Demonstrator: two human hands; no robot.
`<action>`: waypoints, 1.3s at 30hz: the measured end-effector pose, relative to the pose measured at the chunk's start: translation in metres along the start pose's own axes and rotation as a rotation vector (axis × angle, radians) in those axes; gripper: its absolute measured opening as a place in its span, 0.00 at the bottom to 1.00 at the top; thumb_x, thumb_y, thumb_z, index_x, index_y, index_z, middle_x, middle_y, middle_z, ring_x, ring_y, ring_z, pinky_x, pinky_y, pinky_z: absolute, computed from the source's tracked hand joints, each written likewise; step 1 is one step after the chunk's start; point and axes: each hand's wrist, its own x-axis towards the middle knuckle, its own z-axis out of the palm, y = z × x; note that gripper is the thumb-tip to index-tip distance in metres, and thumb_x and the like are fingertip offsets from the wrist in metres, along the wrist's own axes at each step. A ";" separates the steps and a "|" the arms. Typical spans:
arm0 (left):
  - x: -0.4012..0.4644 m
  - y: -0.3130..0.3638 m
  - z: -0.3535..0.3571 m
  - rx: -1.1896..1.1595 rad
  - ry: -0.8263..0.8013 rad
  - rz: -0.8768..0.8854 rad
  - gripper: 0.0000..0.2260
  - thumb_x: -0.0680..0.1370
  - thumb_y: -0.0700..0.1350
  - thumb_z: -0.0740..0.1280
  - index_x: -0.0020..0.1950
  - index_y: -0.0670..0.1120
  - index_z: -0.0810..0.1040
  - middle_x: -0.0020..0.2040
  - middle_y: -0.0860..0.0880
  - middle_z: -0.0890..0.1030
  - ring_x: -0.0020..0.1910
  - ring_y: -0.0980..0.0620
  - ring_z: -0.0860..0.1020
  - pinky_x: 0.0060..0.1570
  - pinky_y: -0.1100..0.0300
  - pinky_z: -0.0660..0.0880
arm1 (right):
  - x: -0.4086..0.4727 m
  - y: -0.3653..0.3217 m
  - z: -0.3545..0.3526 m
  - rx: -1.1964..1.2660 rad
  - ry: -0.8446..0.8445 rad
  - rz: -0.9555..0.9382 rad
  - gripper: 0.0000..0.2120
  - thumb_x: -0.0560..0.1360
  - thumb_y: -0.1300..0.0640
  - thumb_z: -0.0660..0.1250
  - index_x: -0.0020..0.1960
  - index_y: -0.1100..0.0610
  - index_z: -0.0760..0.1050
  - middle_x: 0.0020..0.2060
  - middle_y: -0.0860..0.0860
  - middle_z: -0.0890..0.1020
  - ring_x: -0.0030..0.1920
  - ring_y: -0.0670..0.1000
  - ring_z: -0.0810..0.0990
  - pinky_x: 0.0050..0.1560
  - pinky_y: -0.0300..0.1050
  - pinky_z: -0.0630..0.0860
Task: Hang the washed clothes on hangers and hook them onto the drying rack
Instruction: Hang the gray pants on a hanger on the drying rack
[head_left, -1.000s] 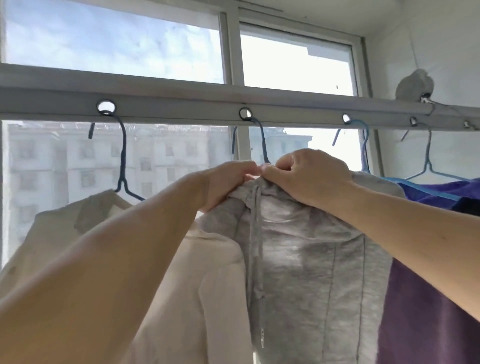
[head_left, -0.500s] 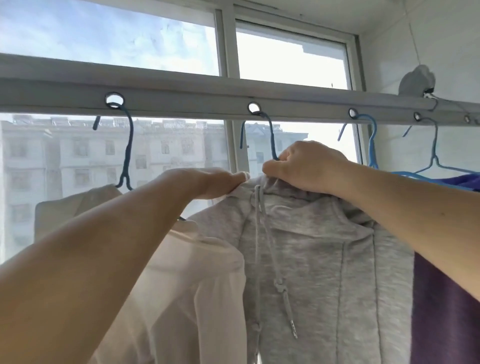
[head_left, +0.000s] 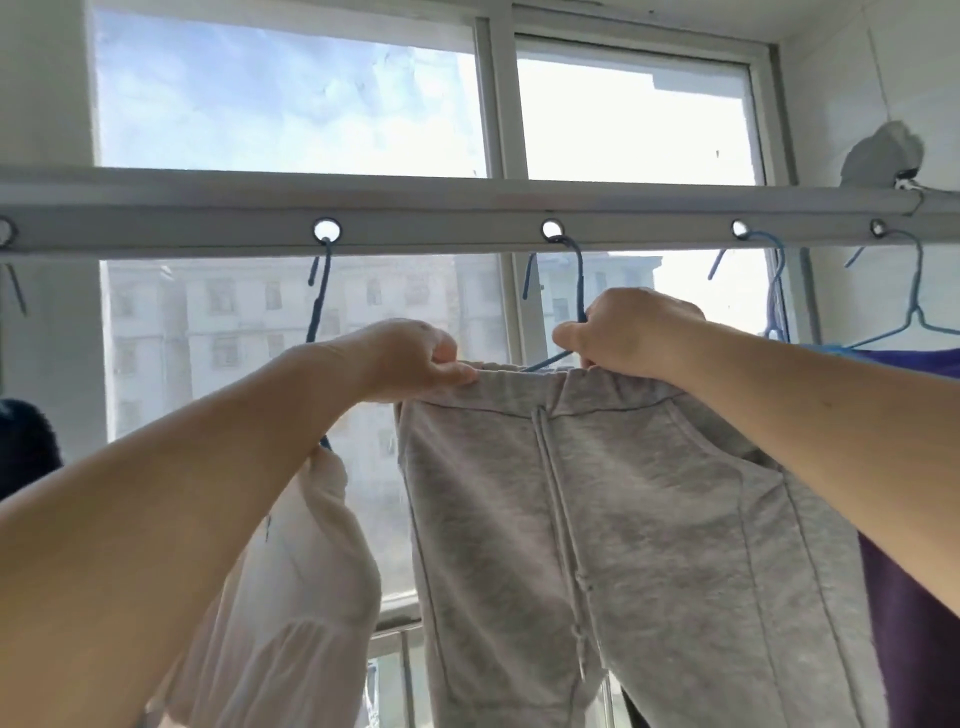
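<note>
Grey sweatpants (head_left: 613, 519) with a drawstring hang in the middle from a blue hanger (head_left: 571, 280) hooked into a hole of the grey rack bar (head_left: 441, 221). My left hand (head_left: 410, 361) pinches the waistband at its left end. My right hand (head_left: 628, 332) grips the waistband at its right end, just under the hanger's neck. Between my hands the waistband is stretched flat, and a short piece of the hanger's arm shows above it.
A white garment (head_left: 301, 561) hangs to the left on a dark hanger (head_left: 319, 291). A purple garment (head_left: 914, 519) hangs to the right on light blue hangers (head_left: 774, 291). A dark cloth (head_left: 26, 441) is at the far left. Behind is a window (head_left: 291, 98).
My hands have moved apart along the waistband, spreading the bunched grey fabric flat on the hanger. The view has shifted, so the rack bar sits lower in the frame.
</note>
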 end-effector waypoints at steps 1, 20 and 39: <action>-0.002 -0.001 -0.001 -0.010 0.007 0.019 0.14 0.76 0.55 0.60 0.34 0.51 0.71 0.37 0.51 0.74 0.41 0.50 0.73 0.42 0.56 0.68 | 0.001 -0.001 0.001 0.016 -0.007 -0.005 0.18 0.74 0.40 0.55 0.48 0.54 0.73 0.40 0.50 0.75 0.41 0.53 0.73 0.40 0.44 0.66; -0.007 0.015 0.001 -0.233 -0.074 0.023 0.11 0.78 0.47 0.62 0.59 0.54 0.77 0.52 0.55 0.77 0.53 0.55 0.75 0.58 0.60 0.68 | -0.006 0.012 0.012 0.085 -0.063 -0.155 0.26 0.78 0.39 0.48 0.51 0.56 0.77 0.47 0.51 0.80 0.51 0.53 0.77 0.55 0.49 0.72; 0.002 0.037 0.001 0.162 0.124 0.107 0.07 0.78 0.45 0.62 0.51 0.48 0.79 0.37 0.54 0.74 0.43 0.52 0.75 0.42 0.61 0.70 | -0.024 0.056 0.018 0.787 0.399 0.040 0.08 0.72 0.54 0.69 0.48 0.57 0.80 0.41 0.50 0.81 0.45 0.49 0.77 0.46 0.37 0.72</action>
